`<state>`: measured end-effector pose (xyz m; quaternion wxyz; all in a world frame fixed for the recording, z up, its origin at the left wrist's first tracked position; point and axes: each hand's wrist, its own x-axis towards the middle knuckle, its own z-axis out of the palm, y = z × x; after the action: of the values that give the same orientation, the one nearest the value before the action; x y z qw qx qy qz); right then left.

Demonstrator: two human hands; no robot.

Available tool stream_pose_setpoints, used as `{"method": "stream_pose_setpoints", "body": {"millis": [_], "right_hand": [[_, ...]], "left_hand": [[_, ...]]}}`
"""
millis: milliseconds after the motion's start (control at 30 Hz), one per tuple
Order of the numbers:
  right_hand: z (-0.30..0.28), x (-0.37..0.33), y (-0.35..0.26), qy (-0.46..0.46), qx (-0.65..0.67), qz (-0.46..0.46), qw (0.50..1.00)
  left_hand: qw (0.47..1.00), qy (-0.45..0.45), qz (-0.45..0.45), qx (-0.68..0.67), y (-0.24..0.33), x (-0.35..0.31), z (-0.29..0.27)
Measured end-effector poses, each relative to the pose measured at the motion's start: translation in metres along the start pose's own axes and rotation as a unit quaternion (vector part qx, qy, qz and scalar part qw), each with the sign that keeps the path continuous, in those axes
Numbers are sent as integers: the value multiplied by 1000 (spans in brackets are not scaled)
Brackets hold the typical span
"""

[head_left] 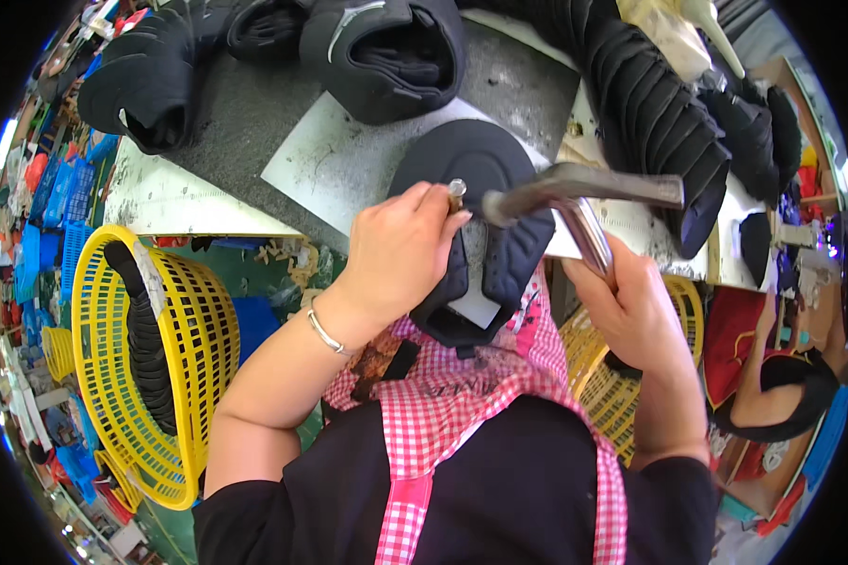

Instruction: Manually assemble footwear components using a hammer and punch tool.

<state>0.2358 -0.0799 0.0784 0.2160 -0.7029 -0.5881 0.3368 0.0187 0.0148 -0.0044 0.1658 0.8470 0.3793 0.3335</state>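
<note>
My left hand (pixel 393 250) is closed around a short metal punch (pixel 456 192), held upright over a black padded shoe upper (pixel 466 155). Its lower end is hidden by my fingers. The upper lies at the table's near edge, its U-shaped opening toward me, and the closed end hangs over my apron. In my right hand (pixel 639 315) is a metal-handled claw hammer (pixel 589 184). The hammer's striking face is just right of the punch, with a small gap as far as I can see.
Under the upper is a pale board (pixel 316 155) on a dark mat (pixel 245 122). Stacked black uppers (pixel 650 113) line the table's right, with others (pixel 386 56) at the back. Yellow baskets (pixel 94 311) stand at both sides. At far right another person's arm (pixel 768 377) shows.
</note>
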Motion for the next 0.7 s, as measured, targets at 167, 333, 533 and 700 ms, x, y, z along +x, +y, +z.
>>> {"method": "stream_pose_setpoints", "body": {"millis": [167,333,533,700], "right_hand": [[59,-26,81,70,291,61,952],[111,-38,109,-15,345,-11,938],[6,-121,124,128,302,-62,942],[-93,-152,117,483,306,36,820]], "left_hand": [[908,-4,-240,-344,-8,1,3],[906,0,-215,-365,9,-5,15],[978,98,43,-177,12,13,-20],[942,69,211,250,-17,58,-81]]}}
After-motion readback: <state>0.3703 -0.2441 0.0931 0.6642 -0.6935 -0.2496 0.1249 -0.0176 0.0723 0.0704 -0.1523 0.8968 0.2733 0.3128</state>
